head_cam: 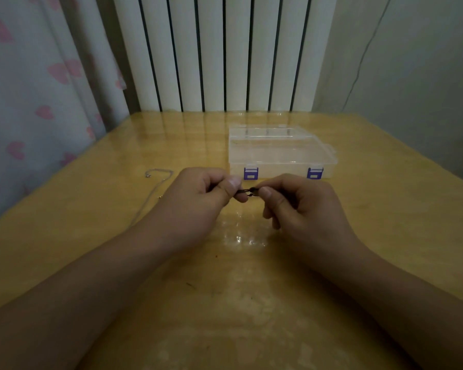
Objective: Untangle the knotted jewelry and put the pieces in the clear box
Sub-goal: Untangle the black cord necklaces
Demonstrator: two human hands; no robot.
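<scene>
two hands working a dark knot at a wooden table

wooden table (385, 209) glossy under dim light, pushed up against a white ribbed radiator (225, 54), with a curtain (32, 89) of pink hearts hanging at the left. both forearms reach in from the near edge and meet over the middle of the table.

left hand (201, 193) has its fingers curled in, thumb and forefinger pinching one end of a small dark piece of jewelry (247, 193). right hand (300, 201) pinches the other end between thumb and forefinger, its remaining fingers curled loosely beneath. the dark piece is stretched short between the two pinches, held just above the table; it is too small and dim to make out its knot.

just beyond the hands sits the clear box (281, 153), lid down, two purple latches (251, 173) on its near side facing the person. off to the left of the left hand a thin silver chain (155, 182) lies loose on the wood, apart from the box.
</scene>
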